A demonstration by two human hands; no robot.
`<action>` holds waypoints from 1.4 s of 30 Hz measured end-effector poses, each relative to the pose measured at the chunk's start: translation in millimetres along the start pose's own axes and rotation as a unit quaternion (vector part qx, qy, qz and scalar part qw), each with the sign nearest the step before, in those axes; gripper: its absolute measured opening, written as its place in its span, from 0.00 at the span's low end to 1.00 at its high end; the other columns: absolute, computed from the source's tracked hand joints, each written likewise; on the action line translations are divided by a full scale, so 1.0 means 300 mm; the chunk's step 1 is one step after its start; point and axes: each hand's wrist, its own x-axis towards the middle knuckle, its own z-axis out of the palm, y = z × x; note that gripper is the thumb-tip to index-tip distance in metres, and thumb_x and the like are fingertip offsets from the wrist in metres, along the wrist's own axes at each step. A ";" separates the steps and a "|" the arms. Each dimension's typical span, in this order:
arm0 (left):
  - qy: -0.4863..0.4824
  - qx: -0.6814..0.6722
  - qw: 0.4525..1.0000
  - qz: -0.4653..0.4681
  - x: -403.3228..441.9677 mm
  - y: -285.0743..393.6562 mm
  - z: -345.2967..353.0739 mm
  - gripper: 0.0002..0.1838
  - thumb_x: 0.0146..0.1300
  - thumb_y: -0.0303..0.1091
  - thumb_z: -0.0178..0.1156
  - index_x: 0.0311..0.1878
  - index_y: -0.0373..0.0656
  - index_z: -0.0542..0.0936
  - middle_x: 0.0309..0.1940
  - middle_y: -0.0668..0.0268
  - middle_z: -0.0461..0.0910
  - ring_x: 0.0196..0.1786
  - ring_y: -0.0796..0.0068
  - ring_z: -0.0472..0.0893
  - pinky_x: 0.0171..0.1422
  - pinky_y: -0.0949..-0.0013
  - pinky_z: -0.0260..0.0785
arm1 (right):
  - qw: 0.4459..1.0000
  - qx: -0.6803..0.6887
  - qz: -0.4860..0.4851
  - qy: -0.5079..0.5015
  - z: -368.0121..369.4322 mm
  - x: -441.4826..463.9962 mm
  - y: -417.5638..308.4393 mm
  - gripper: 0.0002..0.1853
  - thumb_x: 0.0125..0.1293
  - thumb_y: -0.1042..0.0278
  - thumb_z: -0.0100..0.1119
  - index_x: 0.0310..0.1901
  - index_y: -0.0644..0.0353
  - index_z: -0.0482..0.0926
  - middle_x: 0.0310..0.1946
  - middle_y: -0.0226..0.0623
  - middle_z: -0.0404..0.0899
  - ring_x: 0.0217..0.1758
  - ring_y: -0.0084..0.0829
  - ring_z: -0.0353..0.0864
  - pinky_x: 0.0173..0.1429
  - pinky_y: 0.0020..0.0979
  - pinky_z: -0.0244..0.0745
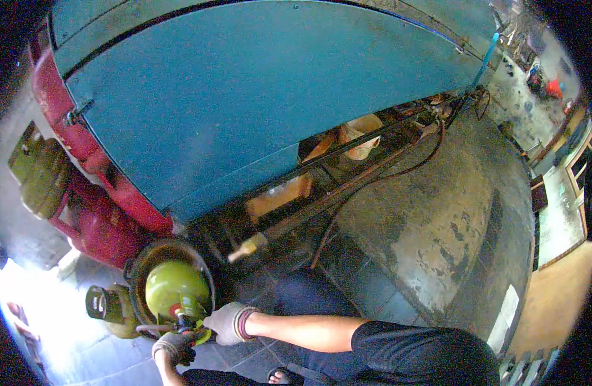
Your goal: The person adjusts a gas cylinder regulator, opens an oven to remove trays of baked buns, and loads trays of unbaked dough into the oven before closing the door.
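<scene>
A green gas cylinder (175, 288) lies tilted inside a dark round pan (141, 273) on the floor at the lower left. My left hand (172, 347), in a grey glove, is closed at the cylinder's valve end, beside a regulator (180, 316). My right hand (228, 323), also gloved, has its fingers wrapped at the right side of the same valve end. What exactly lies between the fingers of each hand is too small to make out.
A large blue panel (244, 96) rises ahead. Red cylinders (100, 222) and green ones (119, 312) stand left. A hose (373, 180) runs along the panel's base near a wooden-handled tool (247, 246). My sandalled foot (280, 376) is below.
</scene>
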 end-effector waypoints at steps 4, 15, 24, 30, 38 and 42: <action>0.008 0.003 1.000 -0.006 0.008 -0.003 0.009 0.22 0.83 0.55 0.75 0.54 0.42 0.91 0.33 0.56 0.94 0.32 0.61 0.97 0.34 0.51 0.92 | 1.000 -0.002 0.008 0.000 0.012 0.014 0.006 0.23 0.73 0.58 0.66 0.64 0.61 0.90 0.55 0.57 0.97 0.58 0.61 0.98 0.63 0.60 0.92; -0.001 0.001 1.000 0.011 0.040 -0.010 0.002 0.20 0.87 0.50 0.68 0.50 0.40 0.90 0.32 0.59 0.91 0.29 0.59 0.93 0.33 0.47 0.89 | 1.000 -0.006 0.014 -0.007 -0.003 0.013 0.008 0.22 0.72 0.58 0.68 0.62 0.59 0.91 0.52 0.56 0.98 0.56 0.61 0.99 0.59 0.60 0.92; -0.002 -0.059 0.998 0.003 -0.055 0.039 0.012 0.25 0.85 0.55 0.73 0.50 0.37 0.91 0.33 0.49 0.94 0.28 0.52 0.94 0.30 0.48 0.90 | 1.000 -0.018 0.005 -0.001 0.022 0.038 0.021 0.22 0.72 0.59 0.67 0.62 0.58 0.92 0.53 0.54 0.98 0.56 0.60 0.99 0.59 0.60 0.92; 0.002 -0.010 1.000 -0.011 -0.065 0.050 0.005 0.31 0.82 0.65 0.73 0.50 0.38 0.89 0.32 0.54 0.91 0.28 0.57 0.93 0.34 0.49 0.90 | 1.000 -0.025 0.010 -0.004 0.034 0.045 0.018 0.23 0.72 0.59 0.67 0.64 0.58 0.91 0.54 0.54 0.98 0.57 0.59 0.99 0.61 0.60 0.92; -0.004 0.048 0.997 0.060 -0.050 0.024 -0.007 0.26 0.88 0.58 0.66 0.52 0.40 0.90 0.32 0.54 0.93 0.29 0.58 0.95 0.34 0.50 0.91 | 1.000 -0.010 0.001 -0.003 0.011 0.019 -0.004 0.23 0.72 0.58 0.68 0.63 0.59 0.91 0.53 0.54 0.98 0.58 0.60 0.99 0.61 0.60 0.92; 0.015 0.057 0.997 0.042 -0.075 0.042 -0.006 0.24 0.89 0.57 0.66 0.52 0.42 0.92 0.33 0.57 0.96 0.32 0.59 0.97 0.36 0.51 0.93 | 1.000 -0.019 0.007 -0.007 0.019 0.027 -0.001 0.23 0.72 0.57 0.69 0.63 0.59 0.92 0.52 0.55 0.98 0.57 0.60 0.99 0.61 0.60 0.92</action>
